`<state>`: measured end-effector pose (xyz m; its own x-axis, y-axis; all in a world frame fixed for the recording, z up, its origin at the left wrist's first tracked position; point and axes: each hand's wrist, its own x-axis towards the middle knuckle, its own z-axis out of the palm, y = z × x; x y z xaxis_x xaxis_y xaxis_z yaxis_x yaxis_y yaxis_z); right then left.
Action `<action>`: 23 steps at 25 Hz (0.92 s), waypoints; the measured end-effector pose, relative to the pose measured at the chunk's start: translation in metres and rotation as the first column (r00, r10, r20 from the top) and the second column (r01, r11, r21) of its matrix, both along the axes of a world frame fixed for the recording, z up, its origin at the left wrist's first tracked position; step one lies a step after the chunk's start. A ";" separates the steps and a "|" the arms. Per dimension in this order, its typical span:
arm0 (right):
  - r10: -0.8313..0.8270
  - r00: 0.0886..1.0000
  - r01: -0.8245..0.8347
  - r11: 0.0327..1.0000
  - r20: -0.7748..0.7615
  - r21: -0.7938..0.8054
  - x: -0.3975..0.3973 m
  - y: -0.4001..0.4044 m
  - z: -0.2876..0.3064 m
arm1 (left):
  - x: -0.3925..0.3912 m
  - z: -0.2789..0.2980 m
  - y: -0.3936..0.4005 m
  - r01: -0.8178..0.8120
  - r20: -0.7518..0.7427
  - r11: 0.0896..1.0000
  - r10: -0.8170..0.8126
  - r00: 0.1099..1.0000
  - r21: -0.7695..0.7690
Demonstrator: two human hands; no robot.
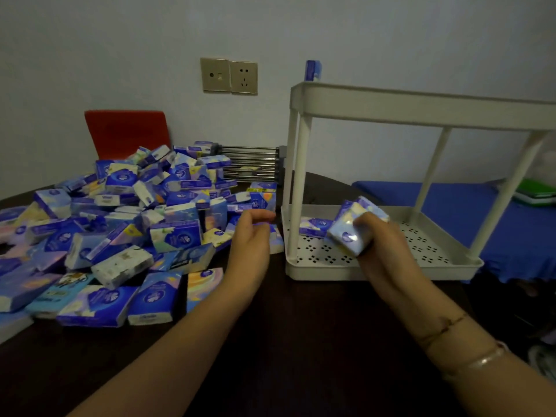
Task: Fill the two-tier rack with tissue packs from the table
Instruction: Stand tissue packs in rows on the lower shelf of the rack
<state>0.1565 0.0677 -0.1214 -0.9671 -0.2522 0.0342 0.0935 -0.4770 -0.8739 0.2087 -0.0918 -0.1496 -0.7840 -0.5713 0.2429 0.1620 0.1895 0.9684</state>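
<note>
A cream two-tier rack stands on the dark table at the right. My right hand grips two tissue packs above the front left of the lower tier. One pack lies on that perforated tier beside them. Another pack stands upright on the top tier's far left corner. A large heap of blue and white tissue packs covers the table's left half. My left hand hovers at the heap's right edge, fingers loosely curled and holding nothing.
A red chair back rises behind the heap. A metal wire rack lies at the table's far edge under wall sockets. A blue cloth surface with green items lies behind the rack.
</note>
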 end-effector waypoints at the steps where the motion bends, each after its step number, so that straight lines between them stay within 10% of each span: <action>1: -0.012 0.999 0.012 1.000 0.040 0.011 -0.012 0.005 0.000 | -0.011 -0.001 -0.005 0.016 0.032 1.000 -0.016 0.999 -0.002; 10: -0.080 0.987 0.036 0.954 0.137 0.298 -0.093 -0.038 -0.020 | -0.051 -0.023 0.000 0.170 0.130 0.978 -0.154 0.980 -0.118; 14: -0.143 0.988 0.141 0.682 -0.057 0.717 -0.122 -0.048 -0.046 | -0.039 -0.024 -0.002 0.131 0.096 0.973 -0.115 0.989 -0.190; 23: 0.019 1.000 -0.027 0.673 0.019 0.740 -0.086 -0.075 -0.018 | -0.039 -0.031 -0.015 0.204 0.216 0.961 -0.162 0.963 -0.186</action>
<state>0.0707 -0.0077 -0.1393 -0.9599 -0.2137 -0.1815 0.1046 0.3276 -0.9390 0.1695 -0.1067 -0.1804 -0.9143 -0.3677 0.1699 0.0229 0.3717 0.9281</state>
